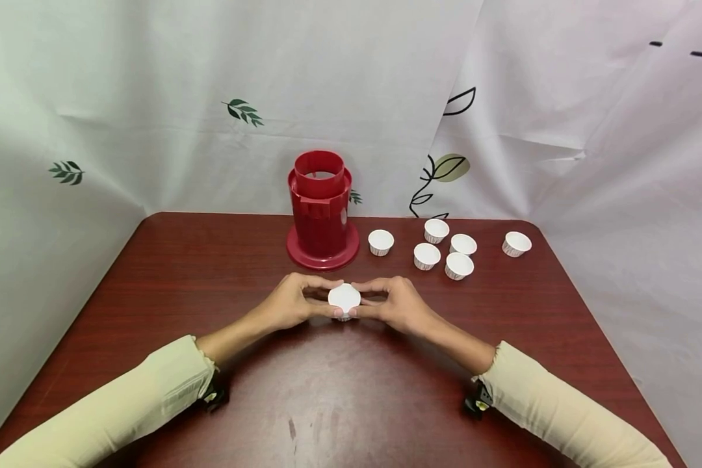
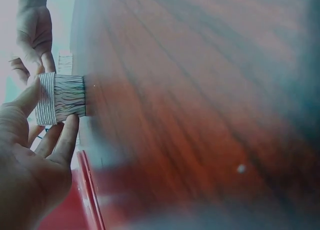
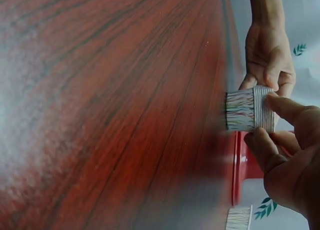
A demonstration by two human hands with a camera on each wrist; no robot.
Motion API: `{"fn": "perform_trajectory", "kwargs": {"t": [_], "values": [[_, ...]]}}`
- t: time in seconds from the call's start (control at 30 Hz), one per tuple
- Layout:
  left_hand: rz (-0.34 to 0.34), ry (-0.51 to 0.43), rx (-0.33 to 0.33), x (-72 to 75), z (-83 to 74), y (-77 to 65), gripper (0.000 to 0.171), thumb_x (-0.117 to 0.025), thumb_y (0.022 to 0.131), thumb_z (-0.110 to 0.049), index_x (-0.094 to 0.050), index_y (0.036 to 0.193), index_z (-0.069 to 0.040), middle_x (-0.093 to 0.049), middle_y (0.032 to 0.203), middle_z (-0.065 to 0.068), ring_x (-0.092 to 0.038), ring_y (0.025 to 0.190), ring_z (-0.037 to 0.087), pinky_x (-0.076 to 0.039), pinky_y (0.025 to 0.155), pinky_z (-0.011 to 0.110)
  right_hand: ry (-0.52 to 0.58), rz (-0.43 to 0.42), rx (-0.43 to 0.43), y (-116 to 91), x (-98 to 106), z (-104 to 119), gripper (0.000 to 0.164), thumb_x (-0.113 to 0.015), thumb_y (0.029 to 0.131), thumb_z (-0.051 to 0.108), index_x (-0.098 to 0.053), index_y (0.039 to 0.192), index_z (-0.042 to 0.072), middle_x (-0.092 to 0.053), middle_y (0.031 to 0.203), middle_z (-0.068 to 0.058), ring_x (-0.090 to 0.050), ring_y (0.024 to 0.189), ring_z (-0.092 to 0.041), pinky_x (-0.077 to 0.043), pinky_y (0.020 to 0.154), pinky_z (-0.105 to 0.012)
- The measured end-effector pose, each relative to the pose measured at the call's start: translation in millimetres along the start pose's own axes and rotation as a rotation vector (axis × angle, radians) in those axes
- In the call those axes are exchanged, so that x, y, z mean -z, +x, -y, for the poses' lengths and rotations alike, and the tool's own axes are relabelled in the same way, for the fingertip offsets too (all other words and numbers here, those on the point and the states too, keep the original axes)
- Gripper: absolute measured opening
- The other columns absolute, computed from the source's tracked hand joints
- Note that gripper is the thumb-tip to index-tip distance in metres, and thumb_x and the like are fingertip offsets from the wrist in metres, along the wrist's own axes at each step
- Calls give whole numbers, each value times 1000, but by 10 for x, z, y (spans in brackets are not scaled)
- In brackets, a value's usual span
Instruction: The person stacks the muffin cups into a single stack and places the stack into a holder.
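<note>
Two hands [image 1: 292,302] [image 1: 400,305] pinch cups [image 2: 69,97] — seemingly nested — printed with wavy streaks.

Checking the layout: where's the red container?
In the head view, the red container stands near the far edge of the table, slightly left of centre, with a white cup to its right.
</note>
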State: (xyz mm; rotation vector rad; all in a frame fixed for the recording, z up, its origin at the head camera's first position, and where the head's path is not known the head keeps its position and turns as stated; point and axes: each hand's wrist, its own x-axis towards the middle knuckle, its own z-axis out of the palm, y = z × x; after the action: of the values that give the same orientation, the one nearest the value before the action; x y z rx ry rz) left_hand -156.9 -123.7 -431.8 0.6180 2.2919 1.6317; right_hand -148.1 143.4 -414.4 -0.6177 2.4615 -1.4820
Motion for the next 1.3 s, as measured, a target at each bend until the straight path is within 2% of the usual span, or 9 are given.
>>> {"fn": "perform_trajectory", "kwargs": {"t": [0.23, 0.43, 0.73, 0.97, 1.17, 1.3], "values": [[22, -58, 11, 6, -46, 29, 46, -96, 88, -2, -82, 131, 1, -76, 144, 22, -81, 123, 31, -71, 96, 31, -62, 7, 25, 28, 19, -5, 46, -100, 88, 17, -85, 130, 8, -85, 130, -6, -81, 123, -20, -69, 102, -31], [21, -52, 28, 12, -62, 25, 46, -98, 86, -3, -83, 130, -1, -77, 144, 19, -82, 122, 30, -71, 95, 28, -96, 11, 37, 37, 28, -5, 46, -100, 87, 19, -86, 129, 11, -86, 127, -3, -81, 123, -19, -69, 105, -36], [20, -18, 21, 19, -73, 0, 43, -98, 87, -5, -83, 128, -2, -80, 140, 18, -83, 119, 28, -70, 97, 30, 18, 21, 28, 12, 1, -14, 45, -98, 90, 13, -83, 131, 1, -82, 134, -16, -82, 123, -27, -69, 101, -31], [19, -45, 27, 18, -50, 24, 43, -98, 86, -2, -83, 127, -2, -83, 134, 17, -83, 120, 32, -70, 98, 32, 35, 30, 1, 17, 9, -9, 51, -98, 89, 16, -82, 136, 7, -84, 131, -12, -83, 118, -23, -70, 98, -32], [14, -38, 22, 11, -30, 28, 43, -99, 85, -4, -84, 126, -3, -84, 131, 16, -83, 118, 30, -71, 98, 31, -74, 18, 19, 22, 37, -24, 51, -100, 88, 30, -84, 135, 17, -87, 125, 0, -82, 116, -14, -70, 101, -35], [14, -58, 22, 0, -17, 28, 45, -98, 85, -1, -83, 127, -1, -83, 132, 18, -83, 118, 33, -71, 97, 33, -117, 6, 29, 21, 67, -48, 51, -100, 87, 35, -85, 133, 19, -87, 124, 4, -81, 119, -15, -69, 104, -41]]}}
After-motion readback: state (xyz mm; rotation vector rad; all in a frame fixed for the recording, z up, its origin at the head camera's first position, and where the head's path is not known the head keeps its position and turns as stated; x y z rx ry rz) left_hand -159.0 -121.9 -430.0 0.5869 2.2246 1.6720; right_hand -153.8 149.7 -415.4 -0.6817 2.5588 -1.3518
